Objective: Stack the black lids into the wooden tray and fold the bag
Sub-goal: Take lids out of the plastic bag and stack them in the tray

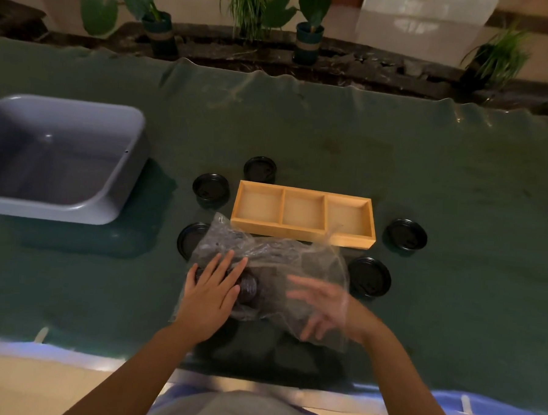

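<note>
Five black lids lie loose on the green tabletop [428,152] around the wooden tray [303,237]: far lid [259,169], left lid [211,188], one half under the bag [190,239], right lid [407,234], near-right lid [369,277]; more sit inside the clear bag [273,264], at least one [247,289], count unclear; tray has three compartments, all empty; one grey tub [59,155] far left; left hand [209,294] flat and spread on the bag, holding nothing; right hand [321,308] blurred, fingers spread, grip on the film uncertain; risks: folding with lids still inside traps them; slick film could slip and scatter them; the half-covered lid may get missed.
</note>
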Available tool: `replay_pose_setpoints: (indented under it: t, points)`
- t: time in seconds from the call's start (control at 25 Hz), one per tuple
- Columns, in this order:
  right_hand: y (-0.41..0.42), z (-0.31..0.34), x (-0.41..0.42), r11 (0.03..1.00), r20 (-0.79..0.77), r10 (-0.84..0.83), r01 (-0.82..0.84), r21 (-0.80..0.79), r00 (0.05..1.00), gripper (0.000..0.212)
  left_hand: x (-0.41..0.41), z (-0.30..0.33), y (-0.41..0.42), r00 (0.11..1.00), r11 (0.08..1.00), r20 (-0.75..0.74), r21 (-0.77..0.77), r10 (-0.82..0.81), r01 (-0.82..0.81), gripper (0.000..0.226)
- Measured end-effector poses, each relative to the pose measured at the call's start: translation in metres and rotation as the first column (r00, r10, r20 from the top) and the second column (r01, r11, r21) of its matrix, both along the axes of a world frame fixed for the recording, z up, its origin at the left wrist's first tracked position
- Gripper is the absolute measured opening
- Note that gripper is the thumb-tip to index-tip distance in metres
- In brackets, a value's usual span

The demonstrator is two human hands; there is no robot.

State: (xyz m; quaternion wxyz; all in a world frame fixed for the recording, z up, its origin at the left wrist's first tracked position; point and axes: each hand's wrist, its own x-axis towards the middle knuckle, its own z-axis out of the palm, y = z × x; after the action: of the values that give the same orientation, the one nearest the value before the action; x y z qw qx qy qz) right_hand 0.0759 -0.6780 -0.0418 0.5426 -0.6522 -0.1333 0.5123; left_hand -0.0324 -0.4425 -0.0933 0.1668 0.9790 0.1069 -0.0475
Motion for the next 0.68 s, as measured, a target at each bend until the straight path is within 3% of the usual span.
replay_pose_setpoints:
  t: [0.04, 0.08, 0.12, 0.16, 0.2, 0.24, 0.28, 0.32, 0.36, 0.4, 0.44, 0.56, 0.68]
  points:
    - [0.008, -0.002, 0.006, 0.963, 0.152, 0.164, -0.125, -0.238, 0.975, 0.051, -0.002, 0.000, 0.000, 1.000, 1.000, 0.012, -0.029, -0.006, 0.006, 0.051]
    - [0.016, -0.004, 0.011, 0.846, 0.303, 0.391, -0.211, -0.489, 0.869, 0.050, -0.004, 0.000, 0.001, 1.000, 0.999, 0.027, -0.047, -0.009, 0.010, 0.051]
    - [0.023, -0.009, 0.014, 0.705, 0.391, 0.598, -0.228, -0.671, 0.699, 0.045, -0.006, 0.000, 0.002, 0.999, 0.999, 0.039, -0.045, -0.014, 0.016, 0.051]
    - [0.030, -0.011, 0.016, 0.626, 0.428, 0.694, -0.191, -0.756, 0.579, 0.038, -0.008, -0.001, 0.004, 0.998, 0.999, 0.061, -0.033, -0.009, 0.011, 0.053]
    - [0.036, -0.011, 0.014, 0.666, 0.482, 0.660, -0.151, -0.731, 0.577, 0.032, -0.009, -0.002, 0.006, 0.996, 1.000, 0.091, -0.018, 0.020, -0.018, 0.056]
    - [0.039, -0.013, 0.011, 0.773, 0.535, 0.541, -0.133, -0.620, 0.649, 0.028, -0.009, -0.004, 0.009, 0.992, 0.997, 0.106, -0.010, 0.073, -0.072, 0.058]
    - [0.042, -0.014, 0.006, 0.891, 0.511, 0.318, -0.068, -0.448, 0.799, 0.023, -0.009, -0.004, 0.011, 0.988, 0.992, 0.086, -0.012, 0.127, -0.126, 0.057]
    - [0.047, -0.013, 0.000, 0.960, 0.377, 0.075, 0.036, -0.277, 0.923, 0.018, -0.008, -0.005, 0.013, 0.987, 0.988, 0.040, -0.031, 0.155, -0.153, 0.055]
    - [0.051, -0.013, -0.005, 0.974, 0.210, -0.103, 0.142, -0.179, 0.972, 0.017, -0.007, -0.007, 0.013, 0.989, 0.987, -0.001, -0.065, 0.149, -0.149, 0.053]
    - [0.057, -0.017, -0.007, 0.967, 0.115, -0.174, 0.192, -0.168, 0.978, 0.022, -0.007, -0.008, 0.012, 0.992, 0.986, -0.015, -0.103, 0.127, -0.128, 0.051]
    - [0.061, -0.024, -0.010, 0.961, 0.122, -0.179, 0.200, -0.193, 0.976, 0.027, -0.007, -0.009, 0.011, 0.994, 0.986, -0.008, -0.132, 0.105, -0.105, 0.049]
    - [0.074, -0.036, -0.017, 0.917, 0.260, -0.191, 0.267, -0.298, 0.947, 0.034, -0.012, -0.009, 0.007, 0.997, 0.983, 0.037, -0.173, 0.070, -0.063, 0.054]
    - [0.080, -0.043, -0.023, 0.911, 0.079, -0.363, 0.371, -0.180, 0.929, 0.041, -0.013, -0.010, 0.005, 0.995, 0.986, 0.049, -0.149, 0.082, -0.074, 0.059]
